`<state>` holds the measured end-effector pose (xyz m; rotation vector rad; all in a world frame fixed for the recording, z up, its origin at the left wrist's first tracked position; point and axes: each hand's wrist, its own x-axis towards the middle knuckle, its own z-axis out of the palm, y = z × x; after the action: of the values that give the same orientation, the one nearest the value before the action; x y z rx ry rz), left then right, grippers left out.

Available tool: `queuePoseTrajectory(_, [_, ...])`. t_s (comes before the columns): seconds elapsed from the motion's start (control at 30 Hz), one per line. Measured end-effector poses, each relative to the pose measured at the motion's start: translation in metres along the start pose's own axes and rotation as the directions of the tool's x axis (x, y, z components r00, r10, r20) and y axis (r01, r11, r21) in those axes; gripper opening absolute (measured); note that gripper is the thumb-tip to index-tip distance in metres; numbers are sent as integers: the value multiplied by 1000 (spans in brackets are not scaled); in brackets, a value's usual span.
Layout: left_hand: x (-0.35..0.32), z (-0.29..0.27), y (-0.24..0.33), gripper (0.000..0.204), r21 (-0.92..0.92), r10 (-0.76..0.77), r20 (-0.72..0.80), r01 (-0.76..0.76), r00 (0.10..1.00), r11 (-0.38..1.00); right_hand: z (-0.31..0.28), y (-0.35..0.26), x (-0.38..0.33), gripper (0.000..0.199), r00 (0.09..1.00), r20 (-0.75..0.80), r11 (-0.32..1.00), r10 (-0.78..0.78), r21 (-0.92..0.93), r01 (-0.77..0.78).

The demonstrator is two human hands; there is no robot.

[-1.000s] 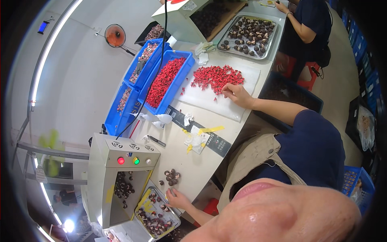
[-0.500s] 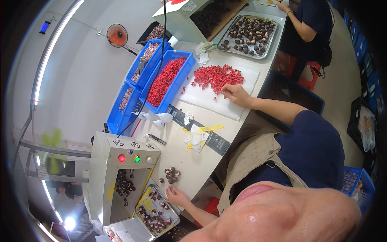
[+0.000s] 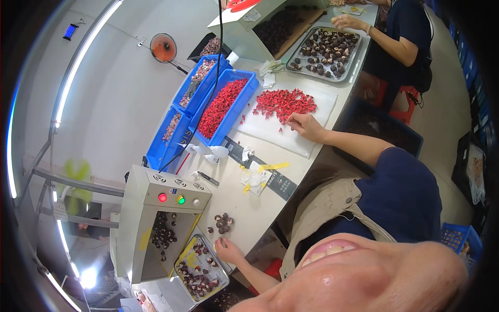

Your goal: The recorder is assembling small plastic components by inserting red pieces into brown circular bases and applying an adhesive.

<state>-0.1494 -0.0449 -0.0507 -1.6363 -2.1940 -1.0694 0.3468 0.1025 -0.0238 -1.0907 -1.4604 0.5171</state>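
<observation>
Little is changing since a second ago: both hands are staying on the same spots, the view only shifting slightly.

Head view: right hand [image 3: 303, 125] is resting on the white cutting board [image 3: 283, 132], fingers curled down and pinching at the near edge of the pile of red pieces [image 3: 285, 101]; whether a piece is actually gripped is too small to tell. Just beyond this hand's pile, a blue bin of red pieces [image 3: 224, 104] is sitting beside two more blue bins [image 3: 179, 112] with mixed pieces.

Left hand [image 3: 227, 249] is lying at the tabletop [image 3: 244, 213] edge, fingers loosely bent and reaching toward a small cluster of dark brown nuts [image 3: 222, 223] just ahead of the fingertips; grip not readable. Beside this hand, a metal tray [image 3: 200, 268] is holding more dark nuts, and a grey machine with a red and a green button [image 3: 166, 223] is standing just past it.

Between the two hands, scraps of white and yellow paper [image 3: 254, 177] are lying on a dark strip [image 3: 270, 174].

Far from both hands, another person's hand [image 3: 347, 22] is working over a second metal tray of nuts [image 3: 325, 47].
</observation>
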Motion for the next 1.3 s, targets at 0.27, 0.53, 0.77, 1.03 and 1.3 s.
queuePoseTrajectory(0.27, [-7,-8,15,19,28,21,-44,-20,999,999,-1,0,0,8,1000,5,1000,-3,-7,3])
queuePoseTrajectory(0.53, [-4,-12,15,18,85,32,-68,-26,997,996,-1,-3,0,9,1000,6,1000,10,14,-10])
queuePoseTrajectory(0.77, [-2,-12,18,21,-91,-260,-88,252,962,963,-2,-1,2,11,999,26,996,45,72,-47])
queuePoseTrajectory(1.03, [1,-10,5,22,-127,-313,-135,297,940,946,-5,0,4,10,992,94,989,81,119,-92])
queuePoseTrajectory(1.3, [4,-6,12,22,-106,-366,-96,356,926,928,-12,8,1,11,983,96,972,156,164,-170])
